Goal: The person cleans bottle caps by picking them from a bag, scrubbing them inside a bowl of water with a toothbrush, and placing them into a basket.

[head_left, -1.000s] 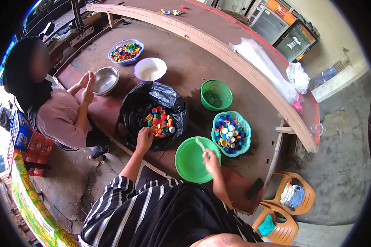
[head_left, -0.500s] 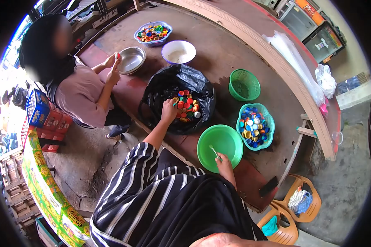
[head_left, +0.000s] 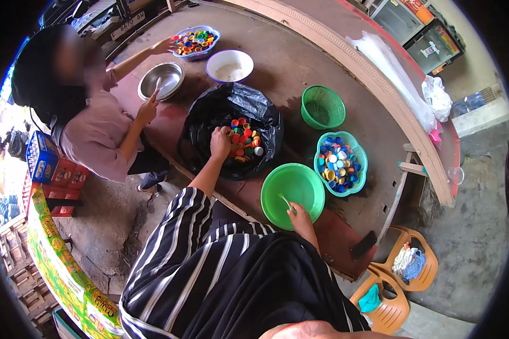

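Observation:
My left hand (head_left: 220, 142) is at the left edge of a pile of colourful bottle caps (head_left: 244, 141) inside a black plastic bag (head_left: 201, 116); its fingers are bent, and what they hold, if anything, is hidden. My right hand (head_left: 300, 218) grips a thin, light-coloured brush-like tool (head_left: 284, 199) over the green basin (head_left: 293, 175). Right of the basin, a light teal basket (head_left: 358, 164) holds blue, white and yellow caps. Behind it stands a darker green basket (head_left: 323, 107).
Across the table at the left stands a co-worker (head_left: 96, 121), one hand at a basket of caps (head_left: 197, 42), the other holding a thin tool. Near them are a metal bowl (head_left: 161, 81) and a white bowl (head_left: 229, 66). A black object (head_left: 363, 244) lies at the table's right corner.
The view has shifted, so the table's things appear further left and up. The co-worker's one hand has reached out to the far basket of caps. My hands stay at the bag and basin.

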